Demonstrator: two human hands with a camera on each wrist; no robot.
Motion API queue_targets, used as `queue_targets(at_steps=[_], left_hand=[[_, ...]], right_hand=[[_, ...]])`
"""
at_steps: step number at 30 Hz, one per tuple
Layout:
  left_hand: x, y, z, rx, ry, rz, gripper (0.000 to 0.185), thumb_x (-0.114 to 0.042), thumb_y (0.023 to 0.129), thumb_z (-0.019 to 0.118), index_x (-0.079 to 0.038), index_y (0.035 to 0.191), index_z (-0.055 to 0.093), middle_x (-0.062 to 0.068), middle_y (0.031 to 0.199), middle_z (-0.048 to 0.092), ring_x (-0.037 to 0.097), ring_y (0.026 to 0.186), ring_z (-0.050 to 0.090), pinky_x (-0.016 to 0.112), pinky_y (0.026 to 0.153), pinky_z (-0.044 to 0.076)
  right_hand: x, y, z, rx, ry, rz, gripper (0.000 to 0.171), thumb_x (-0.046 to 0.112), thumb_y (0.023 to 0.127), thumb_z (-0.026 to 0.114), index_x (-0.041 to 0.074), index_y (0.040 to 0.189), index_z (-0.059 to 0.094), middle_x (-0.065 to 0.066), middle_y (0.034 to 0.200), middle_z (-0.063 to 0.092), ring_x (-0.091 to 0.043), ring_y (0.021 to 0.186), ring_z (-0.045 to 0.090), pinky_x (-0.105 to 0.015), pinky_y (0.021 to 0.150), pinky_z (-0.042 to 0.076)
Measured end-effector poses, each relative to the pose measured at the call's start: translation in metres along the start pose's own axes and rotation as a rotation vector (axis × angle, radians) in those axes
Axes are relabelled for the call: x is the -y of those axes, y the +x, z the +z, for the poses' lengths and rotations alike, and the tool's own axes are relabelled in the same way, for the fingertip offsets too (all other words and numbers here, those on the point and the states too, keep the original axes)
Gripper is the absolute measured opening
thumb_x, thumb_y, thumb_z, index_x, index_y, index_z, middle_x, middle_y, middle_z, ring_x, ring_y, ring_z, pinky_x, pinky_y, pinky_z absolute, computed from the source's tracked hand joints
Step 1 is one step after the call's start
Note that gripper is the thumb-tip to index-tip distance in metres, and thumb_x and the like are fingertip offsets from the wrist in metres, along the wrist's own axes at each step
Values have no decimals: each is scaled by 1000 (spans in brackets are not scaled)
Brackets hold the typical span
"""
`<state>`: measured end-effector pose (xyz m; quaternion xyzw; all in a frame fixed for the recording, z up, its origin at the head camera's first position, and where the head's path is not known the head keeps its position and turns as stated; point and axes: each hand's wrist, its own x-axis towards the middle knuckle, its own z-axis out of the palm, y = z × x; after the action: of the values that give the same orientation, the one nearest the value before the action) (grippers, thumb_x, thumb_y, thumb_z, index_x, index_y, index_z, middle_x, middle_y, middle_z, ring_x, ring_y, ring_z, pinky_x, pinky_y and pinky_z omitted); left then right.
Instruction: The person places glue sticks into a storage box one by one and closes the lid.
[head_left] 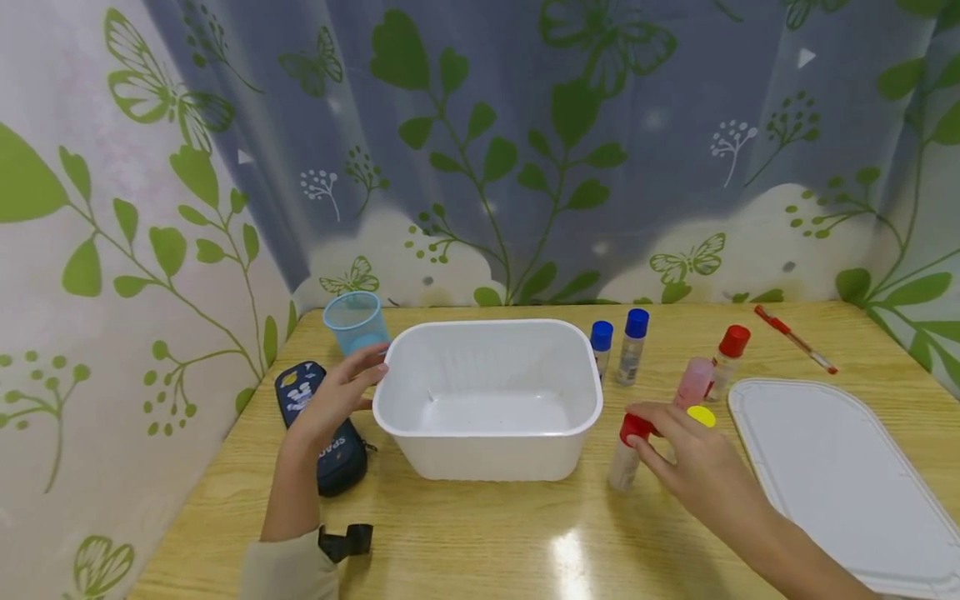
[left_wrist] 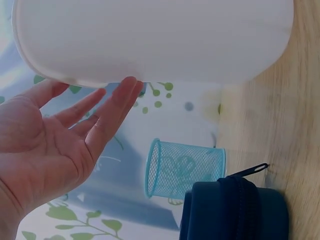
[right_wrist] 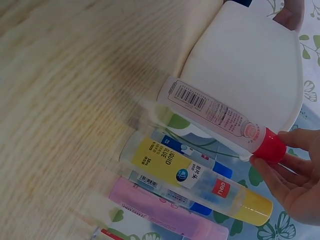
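Note:
My right hand (head_left: 693,458) pinches the red cap of a glue bottle (head_left: 624,463) to the right of a white plastic bin (head_left: 487,457). In the right wrist view that glue bottle (right_wrist: 212,116) shows a barcode label. Close by stand a yellow-capped liquid glue bottle (right_wrist: 195,175) and a pink bottle (right_wrist: 160,210). My left hand (head_left: 335,404) touches the bin's left side near the rim. In the left wrist view the left hand (left_wrist: 60,145) has its fingers extended, tips against the bin (left_wrist: 155,40). The bin's inside shows no contents.
Two blue-capped bottles (head_left: 632,348) and another red-capped bottle (head_left: 726,364) stand behind. A red pen (head_left: 795,337) and a white board (head_left: 840,475) lie at the right. At the left are a dark pencil case (head_left: 341,462) and a blue mesh cup (head_left: 355,325). A patterned curtain (head_left: 480,167) hangs behind.

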<state>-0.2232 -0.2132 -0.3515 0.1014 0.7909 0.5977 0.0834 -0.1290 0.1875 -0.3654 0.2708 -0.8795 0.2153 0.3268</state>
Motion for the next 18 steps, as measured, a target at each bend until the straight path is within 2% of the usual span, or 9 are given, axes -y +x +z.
queue_targets(at_steps=[1,4,7,10,14,18], left_hand=[[0,0,0,2,2,0,54,-32,97,48,-7,142,31,18,138,35,35,118,43,51,88,42],[-1,2,0,4,6,7,54,-32,96,49,-10,143,31,18,138,35,35,118,43,51,87,43],[-2,2,1,5,7,19,53,-30,96,49,-11,143,31,17,138,35,35,118,43,51,86,43],[-2,1,2,5,10,23,52,-29,97,49,-11,143,31,17,138,35,35,118,43,51,85,44],[-2,1,1,8,16,21,52,-28,97,48,-11,143,31,18,138,34,36,117,43,48,85,45],[-2,1,0,16,17,25,52,-27,97,47,-9,143,30,19,138,34,37,117,43,47,85,45]], right_hand=[[0,0,0,-6,0,-2,52,48,93,37,5,102,64,-7,95,65,-22,68,64,-30,52,52],[-1,1,0,-12,7,5,50,47,92,40,4,101,64,-7,95,65,-23,71,65,-31,53,52],[-1,2,-4,-8,4,17,38,39,91,53,4,101,65,-7,95,65,-23,73,65,-31,55,52],[2,3,-9,-2,13,39,27,21,80,72,5,101,65,-5,96,66,-18,69,64,-28,53,51],[8,10,-19,-7,62,71,38,3,66,79,8,102,66,-1,95,66,-14,66,61,-18,53,47],[16,24,-29,-22,117,88,39,-1,65,79,9,101,68,2,92,66,-13,70,61,-11,56,44]])
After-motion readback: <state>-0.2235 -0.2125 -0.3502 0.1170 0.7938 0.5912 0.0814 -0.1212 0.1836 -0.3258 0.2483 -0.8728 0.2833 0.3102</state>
